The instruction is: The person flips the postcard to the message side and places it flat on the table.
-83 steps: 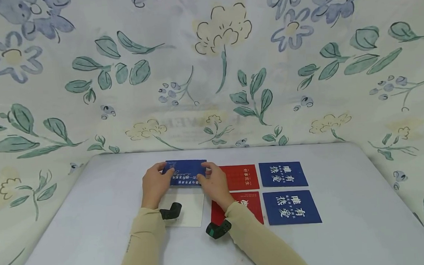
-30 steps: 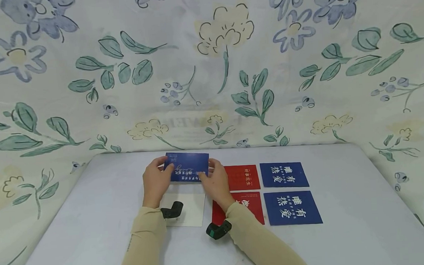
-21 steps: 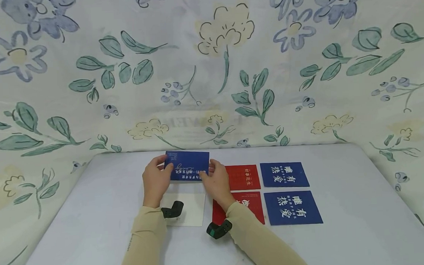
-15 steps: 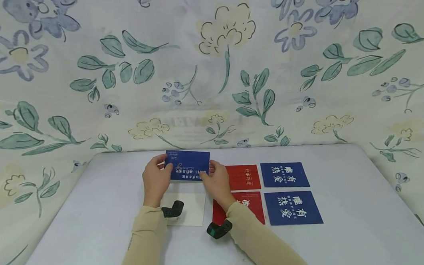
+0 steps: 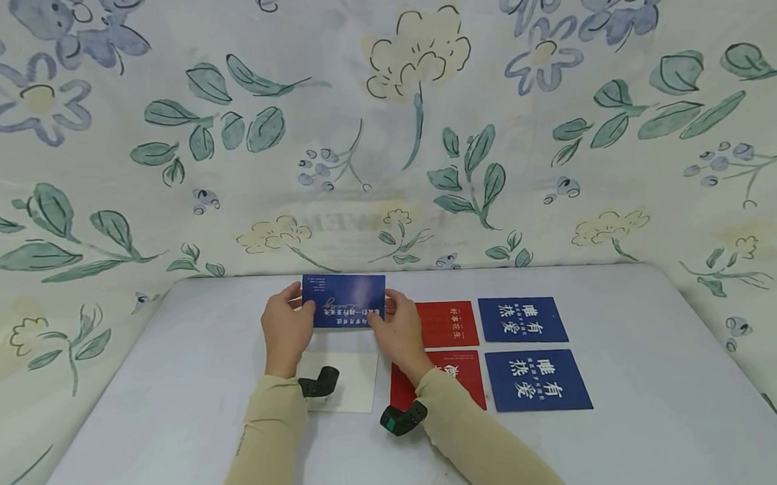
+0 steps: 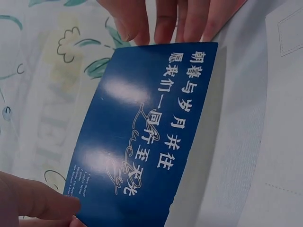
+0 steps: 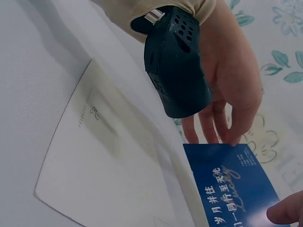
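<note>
My left hand and right hand pinch this glossy blue rectangular paper card. Light, even pressure avoids bends imo.

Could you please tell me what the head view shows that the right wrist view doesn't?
Only the head view shows the far red card, near red card, far blue card and near blue card.

Only the right wrist view shows a small drawing on the white card.

Both show that card, the left hand and right hand, the held blue card, and floral cloth.
</note>
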Demonstrator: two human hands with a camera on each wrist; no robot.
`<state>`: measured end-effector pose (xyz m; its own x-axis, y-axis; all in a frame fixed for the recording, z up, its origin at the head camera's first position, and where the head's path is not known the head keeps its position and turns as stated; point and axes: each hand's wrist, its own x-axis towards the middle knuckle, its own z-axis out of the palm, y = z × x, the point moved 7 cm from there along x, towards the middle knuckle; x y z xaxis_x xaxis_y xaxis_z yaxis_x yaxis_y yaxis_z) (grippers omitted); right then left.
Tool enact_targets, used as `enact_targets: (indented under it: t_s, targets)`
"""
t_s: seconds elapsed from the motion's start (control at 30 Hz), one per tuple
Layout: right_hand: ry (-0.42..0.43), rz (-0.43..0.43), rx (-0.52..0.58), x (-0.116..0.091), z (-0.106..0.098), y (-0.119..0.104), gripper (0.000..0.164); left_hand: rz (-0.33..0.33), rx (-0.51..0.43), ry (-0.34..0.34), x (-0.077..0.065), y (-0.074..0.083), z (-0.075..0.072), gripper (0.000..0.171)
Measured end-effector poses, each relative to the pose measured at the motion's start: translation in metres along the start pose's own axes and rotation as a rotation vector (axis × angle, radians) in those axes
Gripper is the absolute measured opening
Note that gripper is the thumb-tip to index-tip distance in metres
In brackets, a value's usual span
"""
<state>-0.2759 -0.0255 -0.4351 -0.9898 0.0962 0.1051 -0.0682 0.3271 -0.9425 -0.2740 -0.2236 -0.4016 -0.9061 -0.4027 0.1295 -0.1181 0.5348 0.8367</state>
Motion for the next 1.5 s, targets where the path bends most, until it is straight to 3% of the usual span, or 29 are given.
enact_targets:
  t_s: [0.97, 1.5]
  targets:
    - [-0.001, 0.036, 0.051, 0.0019, -0.0019, 0.0005, 0.051, 0.061, -0.026, 0.057, -0.0006, 0.0048, -0.0022, 0.044]
    - [0.012, 0.045, 0.066, 0.0025, -0.0023, 0.0009, 0.047, -0.011, -0.04, 0.06, -0.0021, 0.0002, -0.0044, 0.041]
